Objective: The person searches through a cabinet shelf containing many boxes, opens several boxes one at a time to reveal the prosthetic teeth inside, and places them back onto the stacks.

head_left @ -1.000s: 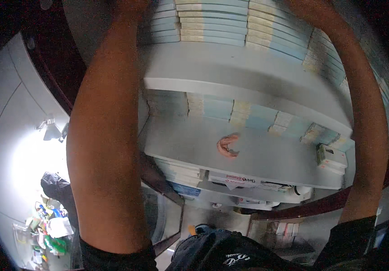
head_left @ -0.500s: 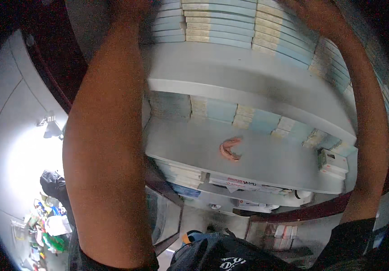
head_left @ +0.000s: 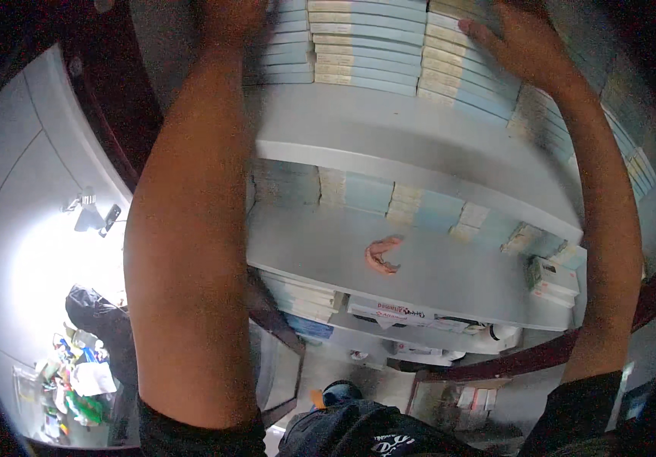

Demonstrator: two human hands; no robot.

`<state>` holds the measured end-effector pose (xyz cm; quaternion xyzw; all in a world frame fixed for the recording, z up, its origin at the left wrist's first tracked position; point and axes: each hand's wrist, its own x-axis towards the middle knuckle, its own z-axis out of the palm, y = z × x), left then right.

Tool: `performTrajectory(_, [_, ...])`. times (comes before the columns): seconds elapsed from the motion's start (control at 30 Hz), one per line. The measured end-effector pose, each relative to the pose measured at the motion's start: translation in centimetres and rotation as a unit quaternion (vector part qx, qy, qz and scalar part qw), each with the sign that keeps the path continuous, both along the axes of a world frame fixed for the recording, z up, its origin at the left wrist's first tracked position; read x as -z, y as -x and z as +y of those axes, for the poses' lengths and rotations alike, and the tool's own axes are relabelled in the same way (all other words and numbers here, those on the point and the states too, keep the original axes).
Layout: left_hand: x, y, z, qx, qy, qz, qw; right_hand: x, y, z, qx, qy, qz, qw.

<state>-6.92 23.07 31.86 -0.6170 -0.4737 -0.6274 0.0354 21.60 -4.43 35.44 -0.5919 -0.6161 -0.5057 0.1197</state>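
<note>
Both my arms reach up to an upper shelf with stacks of flat light blue and cream boxes (head_left: 370, 38). At the left end of these stacks my left hand (head_left: 230, 23) is dark and cut off by the top edge, so its fingers are hidden. My right hand (head_left: 530, 49) is beside the right-hand stack (head_left: 469, 65), its thumb stretched out toward the boxes. The fingertips run out of view; nothing shows in this hand, and contact with the boxes cannot be made out. On the shelf below lies a pink horseshoe-shaped piece (head_left: 383, 255), like a dental cast.
More box stacks (head_left: 366, 190) line the back of the lower shelf (head_left: 305, 236). Small white boxes (head_left: 553, 282) sit at its right end. Packages (head_left: 389, 308) fill the shelves beneath. A dark cabinet door (head_left: 126, 99) stands at left, with a cluttered heap (head_left: 80, 377) beyond.
The view has shifted slightly. My right hand shows more fully, somewhat lower, with its thumb now clear against the stack. My left hand stays at the left end of the boxes.
</note>
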Motion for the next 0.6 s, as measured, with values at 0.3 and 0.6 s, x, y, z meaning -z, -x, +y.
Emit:
performTrajectory(0.3, [-0.5,-0.2,-5.0,0.072,0.122,0.021,0.99,0.6,0.0,-0.6,-0.011,0.006,-0.006,1.0])
performTrajectory(0.6, [0.0,1.4,2.6,-0.074,-0.04,0.016,0.996,0.2,1.2,-0.4,0.0,0.015,0.0,1.0])
